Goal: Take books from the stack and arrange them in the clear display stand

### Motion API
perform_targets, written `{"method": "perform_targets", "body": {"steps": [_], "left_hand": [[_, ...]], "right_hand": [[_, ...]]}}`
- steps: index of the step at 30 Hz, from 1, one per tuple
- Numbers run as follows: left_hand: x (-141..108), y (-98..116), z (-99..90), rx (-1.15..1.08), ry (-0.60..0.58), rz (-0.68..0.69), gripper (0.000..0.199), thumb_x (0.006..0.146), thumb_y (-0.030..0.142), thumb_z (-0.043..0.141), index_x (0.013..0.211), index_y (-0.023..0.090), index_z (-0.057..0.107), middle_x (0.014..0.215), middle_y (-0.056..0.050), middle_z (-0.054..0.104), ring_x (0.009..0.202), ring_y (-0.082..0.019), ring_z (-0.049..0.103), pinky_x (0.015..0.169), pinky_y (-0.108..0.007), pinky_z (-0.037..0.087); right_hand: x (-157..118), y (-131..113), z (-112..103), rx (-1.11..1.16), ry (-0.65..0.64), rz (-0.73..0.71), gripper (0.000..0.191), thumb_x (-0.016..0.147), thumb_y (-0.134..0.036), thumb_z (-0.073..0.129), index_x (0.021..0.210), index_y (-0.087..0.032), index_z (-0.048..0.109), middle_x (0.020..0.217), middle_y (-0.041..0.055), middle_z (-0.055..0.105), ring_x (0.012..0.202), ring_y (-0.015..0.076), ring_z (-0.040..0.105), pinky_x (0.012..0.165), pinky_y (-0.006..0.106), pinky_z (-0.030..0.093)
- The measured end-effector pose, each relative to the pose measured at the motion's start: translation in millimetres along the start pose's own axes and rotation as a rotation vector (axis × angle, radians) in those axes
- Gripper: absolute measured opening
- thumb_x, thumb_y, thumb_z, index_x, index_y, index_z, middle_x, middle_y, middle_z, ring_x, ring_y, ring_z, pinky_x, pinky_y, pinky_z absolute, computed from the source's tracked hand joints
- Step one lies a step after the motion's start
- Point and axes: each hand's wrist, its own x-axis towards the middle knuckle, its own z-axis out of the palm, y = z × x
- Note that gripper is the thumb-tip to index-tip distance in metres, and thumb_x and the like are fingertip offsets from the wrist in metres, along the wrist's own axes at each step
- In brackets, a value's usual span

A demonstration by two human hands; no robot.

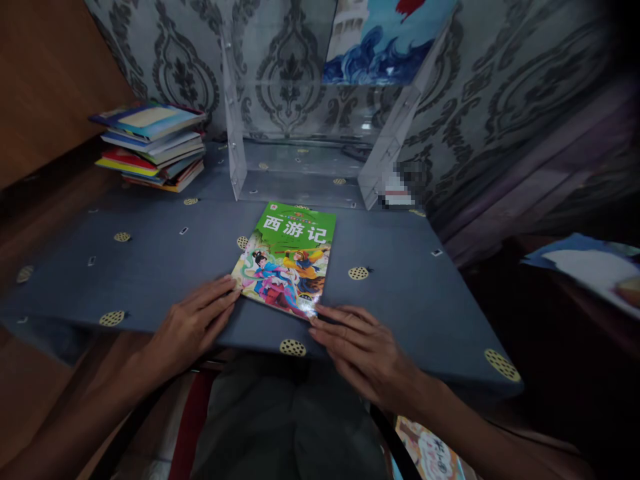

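Green fills the upper cover of the Journey to the West book (287, 260), flat on the counter (400, 300). Our left hand (197, 320) lies outstretched, fingertips touching its near left corner; our right hand (370, 347), fingers extended, touches the near right. Its long axis points away from us, title end farthest, leaning right. A pixelated item (399, 191) beside the clear stand (237, 177) is unreadable.

Green bk (295, 253) (white title, 2 cartoon figs) lies closed, flat, slightly askew on tbl (410, 293).
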Motion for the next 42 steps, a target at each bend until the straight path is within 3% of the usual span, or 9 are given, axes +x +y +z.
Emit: {"method": "perform_targets", "body": {"steps": [4, 7, 11, 14, 18, 24, 35, 39, 42], "left_hand": [[5.3, 1.7, -0.7, -0.015, 0.052, 0.016, 0.031, 0.095, 0.014, 0.056, 0.124, 0.017, 0.067, 0.126, -0.010, 0.070, 0.114, -0.020, 0.069, 0.100, -0.036, 0.059], [10.0, 2.6, -1.3, -0.006, 0.086, 0.038, 0.027, 0.096, 0.013, 0.055, 0.119, 0.017, 0.068, 0.120, -0.009, 0.072, 0.110, -0.018, 0.071, 0.096, -0.033, 0.060], [11.1, 3.0, -0.4, 0.014, 0.096, 0.053, 0.027, 0.097, 0.013, 0.053, 0.119, 0.016, 0.068, 0.120, -0.010, 0.073, 0.111, -0.019, 0.070, 0.096, -0.031, 0.060], [10.1, 3.0, 1.1, 0.039, 0.103, 0.063, 0.026, 0.098, 0.013, 0.050, 0.117, 0.014, 0.068, 0.119, -0.012, 0.073, 0.111, -0.018, 0.070, 0.096, -0.028, 0.059], [11.1, 3.0, 2.5, 0.056, 0.119, 0.072, 0.025, 0.098, 0.012, 0.049, 0.115, 0.013, 0.068, 0.118, -0.011, 0.073, 0.110, -0.017, 0.070, 0.097, -0.025, 0.057], [17.6, 5.0, 0.8, 0.067, 0.141, 0.077, 0.026, 0.099, 0.012, 0.047, 0.114, 0.014, 0.068, 0.115, -0.010, 0.074, 0.109, -0.015, 0.070, 0.095, -0.022, 0.057], [26.1, 5.6, -2.7, 0.020, 0.123, 0.049, 0.026, 0.098, 0.015, 0.048, 0.114, 0.018, 0.068, 0.112, -0.008, 0.075, 0.102, -0.016, 0.073, 0.087, -0.023, 0.061], [37.6, 3.6, 2.3, -0.051, 0.118, -0.067, 0.017, 0.098, 0.022, 0.052, 0.096, 0.023, 0.068, 0.096, -0.003, 0.074, 0.086, -0.015, 0.073, 0.076, -0.024, 0.061], [51.3, 0.5, 7.5, -0.077, 0.020, -0.228, 0.022, 0.098, 0.034, 0.053, 0.083, 0.023, 0.063, 0.097, -0.004, 0.069, 0.085, -0.018, 0.070, 0.071, -0.027, 0.058]], "right_hand": [[12.4, 4.2, -5.2, 0.057, -0.030, -0.016, 0.030, 0.095, -0.015, 0.052, 0.122, -0.018, 0.063, 0.123, 0.0074, 0.073, 0.121, 0.0205, 0.064, 0.105, 0.044, 0.048], [32.5, 8.9, -5.5, 0.156, -0.169, -0.023, 0.032, 0.100, -0.026, 0.050, 0.129, -0.017, 0.060, 0.134, 0.0083, 0.066, 0.128, 0.0198, 0.059, 0.115, 0.046, 0.040], [69.6, 13.2, 1.9, 0.277, -0.404, -0.006, 0.048, 0.104, -0.037, 0.043, 0.147, -0.016, 0.045, 0.152, 0.0113, 0.050, 0.144, 0.0189, 0.042, 0.124, 0.044, 0.026], [96.8, 19.0, 13.6, 0.331, -0.467, 0.001, 0.057, 0.104, -0.039, 0.044, 0.154, -0.014, 0.035, 0.156, 0.0142, 0.043, 0.148, 0.0194, 0.035, 0.126, 0.042, 0.022], [124.7, 39.2, 33.7, 0.323, -0.462, -0.037, 0.056, 0.105, -0.037, 0.039, 0.154, -0.009, 0.033, 0.156, 0.0160, 0.043, 0.148, 0.0194, 0.035, 0.126, 0.040, 0.022], [152.0, 85.4, 52.5, 0.207, -0.415, -0.064, 0.049, 0.105, -0.033, 0.041, 0.150, -0.014, 0.040, 0.154, 0.0130, 0.046, 0.146, 0.0194, 0.038, 0.125, 0.042, 0.025], [160.6, 166.8, 53.2, 0.062, -0.290, 0.185, 0.049, 0.104, -0.037, 0.039, 0.149, -0.019, 0.042, 0.153, 0.0133, 0.047, 0.144, 0.0266, 0.042, 0.120, 0.052, 0.032], [156.8, 174.6, 55.4, 0.106, -0.228, 0.210, 0.046, 0.103, -0.034, 0.042, 0.146, -0.019, 0.046, 0.151, 0.0121, 0.050, 0.141, 0.0262, 0.045, 0.118, 0.051, 0.036], [153.8, 178.2, 57.4, 0.158, -0.152, 0.254, 0.043, 0.100, -0.027, 0.044, 0.142, -0.020, 0.052, 0.146, 0.0107, 0.057, 0.132, 0.0249, 0.055, 0.113, 0.047, 0.043]]}}
